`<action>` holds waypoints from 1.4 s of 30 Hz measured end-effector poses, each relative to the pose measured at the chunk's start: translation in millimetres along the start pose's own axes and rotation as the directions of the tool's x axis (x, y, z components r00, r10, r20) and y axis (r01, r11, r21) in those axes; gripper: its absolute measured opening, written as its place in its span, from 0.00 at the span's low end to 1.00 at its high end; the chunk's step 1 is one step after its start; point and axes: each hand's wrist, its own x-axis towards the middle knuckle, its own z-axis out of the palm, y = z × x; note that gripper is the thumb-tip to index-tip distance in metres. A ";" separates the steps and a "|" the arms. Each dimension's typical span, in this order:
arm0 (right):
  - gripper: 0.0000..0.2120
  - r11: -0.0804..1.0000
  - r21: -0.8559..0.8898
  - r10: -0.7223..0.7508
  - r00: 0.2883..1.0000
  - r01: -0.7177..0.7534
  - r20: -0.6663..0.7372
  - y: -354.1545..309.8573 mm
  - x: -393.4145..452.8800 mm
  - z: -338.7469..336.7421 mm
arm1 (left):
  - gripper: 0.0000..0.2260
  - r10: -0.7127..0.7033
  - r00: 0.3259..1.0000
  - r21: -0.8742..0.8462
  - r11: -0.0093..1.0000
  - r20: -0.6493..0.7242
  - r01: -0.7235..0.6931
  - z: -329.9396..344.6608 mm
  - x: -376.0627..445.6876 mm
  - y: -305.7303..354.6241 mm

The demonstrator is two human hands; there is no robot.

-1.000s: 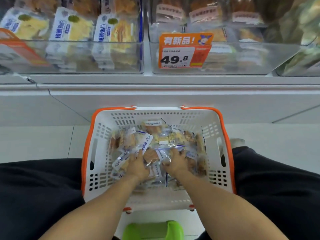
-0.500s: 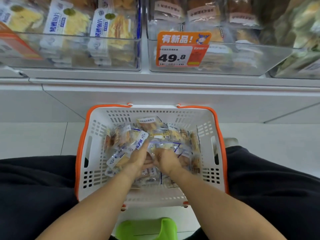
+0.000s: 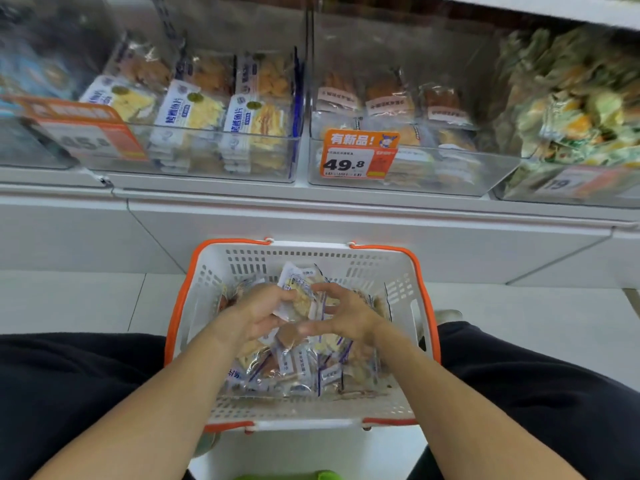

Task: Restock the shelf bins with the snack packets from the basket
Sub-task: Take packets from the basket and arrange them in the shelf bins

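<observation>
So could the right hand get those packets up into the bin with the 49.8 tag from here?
Probably yes: the bin is open-topped above the basket, nothing between it and the right hand.

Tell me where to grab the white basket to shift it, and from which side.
Grip the basket by its side rims, from above: the orange handles lie folded flat along them. The slotted walls flare outward, so fingers can probably hook under the rim. Both hands are holding packets now.

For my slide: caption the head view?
Both hands lift clear snack packets from white orange-rimmed basket.
</observation>
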 end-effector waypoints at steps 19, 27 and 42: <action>0.11 0.940 0.303 -0.212 0.963 0.156 0.164 -138.7 -61.3 -58.0 | 0.10 0.469 0.852 0.521 0.679 0.235 -0.517 -52.2 -102.6 126.7; 0.14 0.802 0.366 -0.335 0.863 0.472 -0.379 -161.3 -44.4 -39.4 | 0.10 0.374 0.849 0.339 0.797 0.373 -0.500 -51.1 -111.0 133.1; 0.18 0.433 -0.803 -0.893 0.315 0.410 -0.321 -220.8 -13.6 -62.5 | 0.09 0.828 0.507 0.660 0.521 -0.238 -0.541 -43.1 -92.2 218.4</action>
